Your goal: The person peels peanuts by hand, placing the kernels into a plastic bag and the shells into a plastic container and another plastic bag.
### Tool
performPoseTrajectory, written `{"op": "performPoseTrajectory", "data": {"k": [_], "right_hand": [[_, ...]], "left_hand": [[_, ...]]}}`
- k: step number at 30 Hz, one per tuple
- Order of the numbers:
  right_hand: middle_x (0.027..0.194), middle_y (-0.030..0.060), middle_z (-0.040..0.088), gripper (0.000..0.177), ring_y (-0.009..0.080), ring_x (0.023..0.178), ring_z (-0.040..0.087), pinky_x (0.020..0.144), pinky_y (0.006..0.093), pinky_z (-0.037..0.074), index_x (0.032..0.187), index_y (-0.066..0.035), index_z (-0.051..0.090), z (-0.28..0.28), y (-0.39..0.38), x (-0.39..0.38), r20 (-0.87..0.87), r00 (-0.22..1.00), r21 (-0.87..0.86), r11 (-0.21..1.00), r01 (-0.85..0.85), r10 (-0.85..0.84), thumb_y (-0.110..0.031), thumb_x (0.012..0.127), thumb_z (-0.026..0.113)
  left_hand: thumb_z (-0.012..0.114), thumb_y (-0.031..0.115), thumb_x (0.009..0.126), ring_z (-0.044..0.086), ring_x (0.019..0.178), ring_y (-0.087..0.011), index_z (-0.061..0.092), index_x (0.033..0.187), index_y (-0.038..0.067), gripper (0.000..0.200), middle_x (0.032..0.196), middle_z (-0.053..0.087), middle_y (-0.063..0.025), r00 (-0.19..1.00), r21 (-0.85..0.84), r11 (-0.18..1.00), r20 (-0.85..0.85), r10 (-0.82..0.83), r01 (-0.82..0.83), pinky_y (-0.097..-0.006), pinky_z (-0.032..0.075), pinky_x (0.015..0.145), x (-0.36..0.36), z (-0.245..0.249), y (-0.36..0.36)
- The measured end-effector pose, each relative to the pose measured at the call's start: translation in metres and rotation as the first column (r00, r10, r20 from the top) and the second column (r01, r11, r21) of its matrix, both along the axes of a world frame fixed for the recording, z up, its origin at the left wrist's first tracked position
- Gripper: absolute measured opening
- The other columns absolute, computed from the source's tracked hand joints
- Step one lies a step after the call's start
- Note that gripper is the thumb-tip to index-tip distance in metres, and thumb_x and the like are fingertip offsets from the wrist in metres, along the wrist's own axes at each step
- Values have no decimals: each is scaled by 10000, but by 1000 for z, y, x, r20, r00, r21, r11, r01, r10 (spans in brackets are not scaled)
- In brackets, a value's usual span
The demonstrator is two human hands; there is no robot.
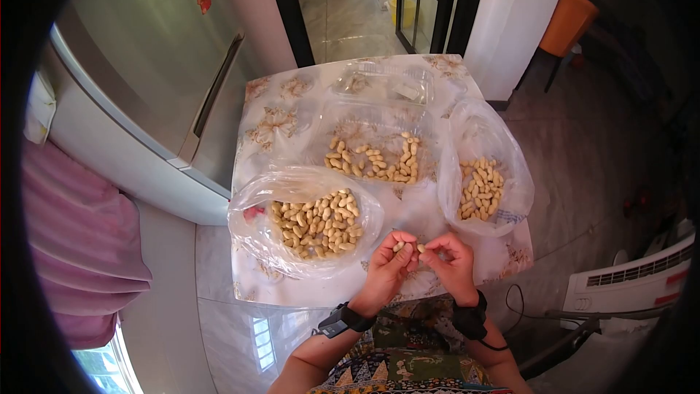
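Both hands meet at the near edge of a small table (pixel 292 95) covered in a floral cloth. My left hand (pixel 389 266) and my right hand (pixel 452 261) pinch one peanut (pixel 408 247) between their fingertips, each gripping an end. Just left of my hands lies an open clear plastic bag of peanuts in shell (pixel 317 225). Another open clear bag of peanuts (pixel 480 188) stands at the right. A clear plastic tray (pixel 375 159) in the middle holds a loose row of peanuts.
A second clear plastic container (pixel 386 84) sits at the table's far side. A silver fridge (pixel 146 80) stands close on the left. A white heater (pixel 634 284) and cable lie at the right. An orange chair (pixel 567 23) stands at the far right. Pink cloth (pixel 80 248) hangs left.
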State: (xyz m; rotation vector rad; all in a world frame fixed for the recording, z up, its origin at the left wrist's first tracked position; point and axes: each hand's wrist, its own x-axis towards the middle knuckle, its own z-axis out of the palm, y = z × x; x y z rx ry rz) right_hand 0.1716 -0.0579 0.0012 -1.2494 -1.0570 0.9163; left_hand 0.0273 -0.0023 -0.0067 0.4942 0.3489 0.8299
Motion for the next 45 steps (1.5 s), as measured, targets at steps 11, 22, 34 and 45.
{"op": "performPoseTrajectory", "data": {"k": [11, 22, 34, 45], "right_hand": [[939, 37, 638, 212, 97, 862, 605, 780, 228, 486, 974, -3, 599, 0, 2, -2, -22, 999, 13, 1000, 25, -25, 44, 804, 718], [903, 93, 663, 195, 207, 811, 647, 685, 290, 519, 903, -52, 681, 33, 1, -17, 369, 898, 246, 957, 155, -241, 5, 737, 765], [993, 98, 659, 251, 266, 860, 658, 723, 318, 536, 1026, -51, 678, 71, 54, -75, 553, 829, 375, 912, -166, -76, -6, 781, 704], [953, 50, 644, 185, 246, 868, 617, 754, 354, 504, 916, -63, 687, 39, 20, -36, 542, 816, 365, 931, -12, -202, -63, 741, 746]], "left_hand": [[485, 108, 1000, 532, 820, -95, 534, 1090, 57, 114, 951, 584, -43, 1000, -42, 999, 4, 10, -10, -223, 412, 719, 0, 6, -1], [504, 141, 1001, 546, 869, -72, 537, 1100, 93, 115, 982, 576, 10, 998, -10, 999, 47, -38, 38, -216, 451, 785, -3, -3, 1], [504, 184, 982, 604, 819, -145, 492, 1188, 39, 252, 1020, 603, -52, 857, 462, 807, -169, 487, -367, -259, 492, 714, 18, -42, -9], [388, 376, 1025, 542, 1044, -181, 511, 1182, 42, 389, 1106, 568, -86, 989, -152, 988, 142, 38, -16, -308, 448, 901, -4, -27, 4]]}}
